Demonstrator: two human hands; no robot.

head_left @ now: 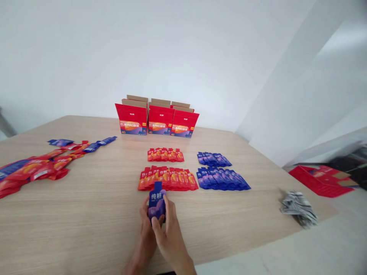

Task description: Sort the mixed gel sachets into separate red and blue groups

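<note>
A blue pouch (156,201) with a narrow spout-shaped top and white lettering is held upright near the table's front. My left hand (145,226) grips it from the left, partly hidden behind the pouch and the other hand. On its right side, my right hand (169,228) has its thumb across the lower front and its fingers along the edge. Just beyond the hands lies a fanned row of red pouches (169,178), with a shorter red row (165,155) behind. To their right are two overlapping rows of blue pouches, a front row (222,178) and a back row (213,159).
Three open red cartons (160,120) stand side by side at the back of the wooden table (94,214). A loose pile of red and blue pouches (40,168) spreads across the left. A crumpled striped cloth (298,208) lies at the right edge, near a red box (321,179).
</note>
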